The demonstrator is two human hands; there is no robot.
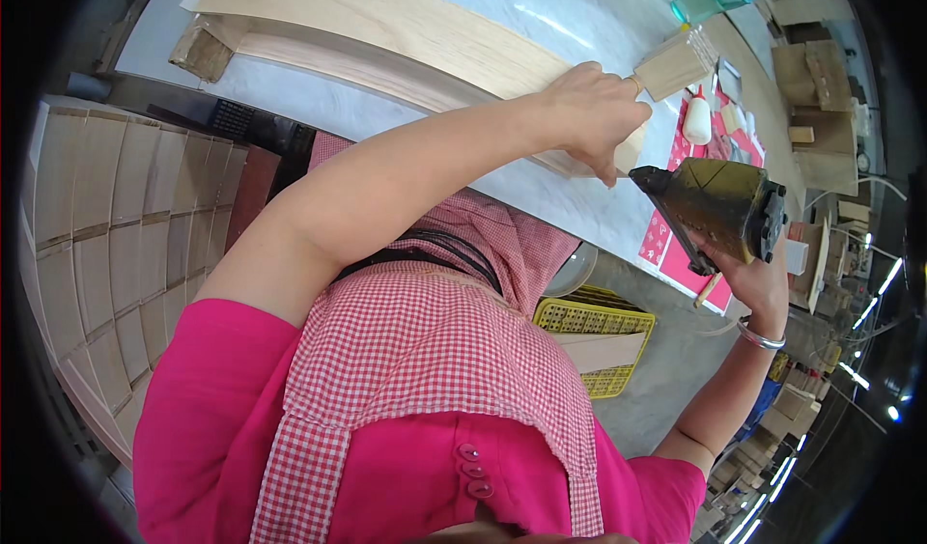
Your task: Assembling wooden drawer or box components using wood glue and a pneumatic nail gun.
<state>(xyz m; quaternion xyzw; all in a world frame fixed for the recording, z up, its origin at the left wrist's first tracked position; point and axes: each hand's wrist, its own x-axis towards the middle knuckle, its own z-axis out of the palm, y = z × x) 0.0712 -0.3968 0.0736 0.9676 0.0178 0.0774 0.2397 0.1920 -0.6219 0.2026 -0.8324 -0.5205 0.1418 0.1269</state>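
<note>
Bright, sharp, heavy fisheye vignetting

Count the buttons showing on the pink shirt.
3: the buttons run in a short slanted row on the pink shirt, low in the picture, just beside the checked apron. More may be hidden under the apron.

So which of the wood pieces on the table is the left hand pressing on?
The left hand presses the end of the long curved wood strip, not the small wood block just beyond it.
</note>
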